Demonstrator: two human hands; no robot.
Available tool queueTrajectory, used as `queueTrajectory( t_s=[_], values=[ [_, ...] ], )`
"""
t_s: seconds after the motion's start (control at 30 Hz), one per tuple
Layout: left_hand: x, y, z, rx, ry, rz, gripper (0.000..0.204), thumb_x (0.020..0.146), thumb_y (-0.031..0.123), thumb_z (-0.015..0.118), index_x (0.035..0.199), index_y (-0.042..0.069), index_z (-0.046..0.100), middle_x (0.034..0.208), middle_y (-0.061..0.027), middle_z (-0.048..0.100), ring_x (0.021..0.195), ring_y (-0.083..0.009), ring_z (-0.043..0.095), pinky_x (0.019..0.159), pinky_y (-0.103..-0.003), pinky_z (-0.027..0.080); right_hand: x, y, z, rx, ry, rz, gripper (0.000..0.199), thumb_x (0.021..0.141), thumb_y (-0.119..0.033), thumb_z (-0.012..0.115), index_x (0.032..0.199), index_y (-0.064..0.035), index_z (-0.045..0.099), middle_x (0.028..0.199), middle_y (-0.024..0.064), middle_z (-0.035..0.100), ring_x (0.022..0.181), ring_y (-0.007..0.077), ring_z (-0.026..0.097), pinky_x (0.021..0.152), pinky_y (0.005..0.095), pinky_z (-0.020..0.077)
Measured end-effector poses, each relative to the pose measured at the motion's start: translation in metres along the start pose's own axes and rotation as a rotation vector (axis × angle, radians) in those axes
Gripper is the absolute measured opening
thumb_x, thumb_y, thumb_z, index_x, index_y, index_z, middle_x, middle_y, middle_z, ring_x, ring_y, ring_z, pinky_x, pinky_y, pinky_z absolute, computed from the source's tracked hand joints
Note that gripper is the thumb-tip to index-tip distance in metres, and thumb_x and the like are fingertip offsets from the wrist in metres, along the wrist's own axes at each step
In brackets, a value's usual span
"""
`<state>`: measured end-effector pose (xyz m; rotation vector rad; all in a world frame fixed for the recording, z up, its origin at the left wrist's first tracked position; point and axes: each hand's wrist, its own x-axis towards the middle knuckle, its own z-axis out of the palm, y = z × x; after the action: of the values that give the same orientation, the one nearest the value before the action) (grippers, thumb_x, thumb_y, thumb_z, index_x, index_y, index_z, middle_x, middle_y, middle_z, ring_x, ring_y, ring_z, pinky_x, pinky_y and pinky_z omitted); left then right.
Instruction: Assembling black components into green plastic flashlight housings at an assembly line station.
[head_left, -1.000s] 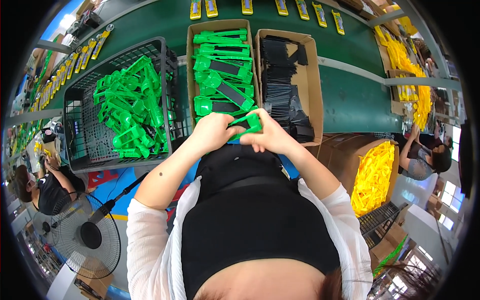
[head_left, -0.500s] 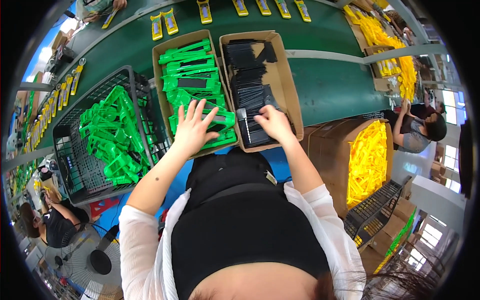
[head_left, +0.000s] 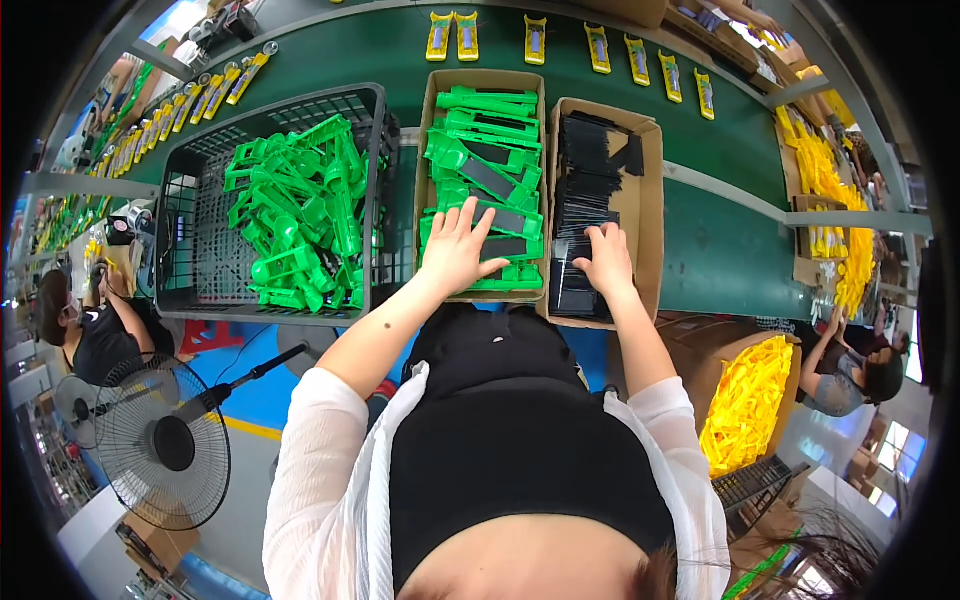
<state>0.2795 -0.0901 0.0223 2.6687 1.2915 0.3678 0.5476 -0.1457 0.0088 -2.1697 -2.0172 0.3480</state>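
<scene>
My left hand [head_left: 458, 250] lies with fingers spread over green plastic parts [head_left: 486, 172] stacked in a cardboard box. Several of these parts carry a flat black strip. Over the neighbouring box, my right hand [head_left: 610, 264] rests at the near end of a row of thin black strips [head_left: 587, 160]. Its thumb and fingers are apart and slightly bent, with nothing visible between them. The fingertips seem to touch the strips, though whether they press on one I cannot tell.
On the left a black plastic crate [head_left: 270, 318] holds a heap of green parts. Yellow tools [head_left: 536, 40] line the far side of the green bench. At the right stands a carton of yellow parts [head_left: 745, 405]. A fan [head_left: 165, 440] stands lower left; co-workers sit on both sides.
The view has turned, so the boxes and crate appear further right. My left hand stays spread on the green parts. The right hand's bent fingers have opened out over the black strips.
</scene>
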Motion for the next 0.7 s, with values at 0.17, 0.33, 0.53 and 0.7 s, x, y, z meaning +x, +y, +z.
queueTrajectory(
  t_s=[0.17, 0.33, 0.53, 0.7],
  values=[
    [-0.001, -0.003, -0.001, -0.065, 0.065, 0.026, 0.051, 0.079, 0.035, 0.060, 0.117, 0.004, 0.050, 0.122, -0.0163, 0.043, 0.103, -0.0314, 0.046, 0.086, -0.043, 0.037, -0.018, -0.031, 0.030, 0.026, -0.352, 0.285, 0.037, 0.077, -0.038, 0.064, 0.083, -0.0017, 0.059, 0.081, 0.0189, 0.063, 0.082, 0.0341, 0.061, 0.071, 0.0426, 0.0485],
    [0.057, -0.036, 0.008, 0.137, 0.158, -0.049, 0.050, 0.085, 0.036, 0.051, 0.127, 0.009, 0.043, 0.132, -0.0108, 0.040, 0.124, -0.0305, 0.034, 0.102, -0.049, 0.026, -0.025, -0.027, 0.048, 0.308, -0.176, 0.272, 0.029, 0.078, -0.027, 0.064, 0.078, -0.0005, 0.053, 0.074, 0.0184, 0.060, 0.073, 0.0362, 0.059, 0.064, 0.0425, 0.0449],
    [0.032, -0.015, 0.023, 0.142, -0.088, -0.280, 0.067, 0.082, 0.047, 0.051, 0.125, -0.002, 0.041, 0.117, -0.0179, 0.046, 0.109, -0.0303, 0.044, 0.092, -0.045, 0.035, -0.045, -0.005, 0.035, 0.241, -0.005, 0.383, 0.033, 0.077, -0.034, 0.065, 0.075, -0.0020, 0.057, 0.072, 0.0204, 0.061, 0.072, 0.0382, 0.060, 0.065, 0.0455, 0.0467],
    [0.054, -0.019, 0.027, 0.004, -0.075, -0.415, 0.069, 0.084, 0.050, 0.046, 0.129, -0.001, 0.037, 0.133, -0.0172, 0.034, 0.113, -0.0319, 0.039, 0.094, -0.043, 0.033, -0.036, -0.026, 0.017, 0.045, -0.308, 0.386, 0.038, 0.072, -0.038, 0.068, 0.076, -0.0008, 0.059, 0.080, 0.0190, 0.063, 0.080, 0.0361, 0.061, 0.069, 0.0450, 0.0480]
  ],
)
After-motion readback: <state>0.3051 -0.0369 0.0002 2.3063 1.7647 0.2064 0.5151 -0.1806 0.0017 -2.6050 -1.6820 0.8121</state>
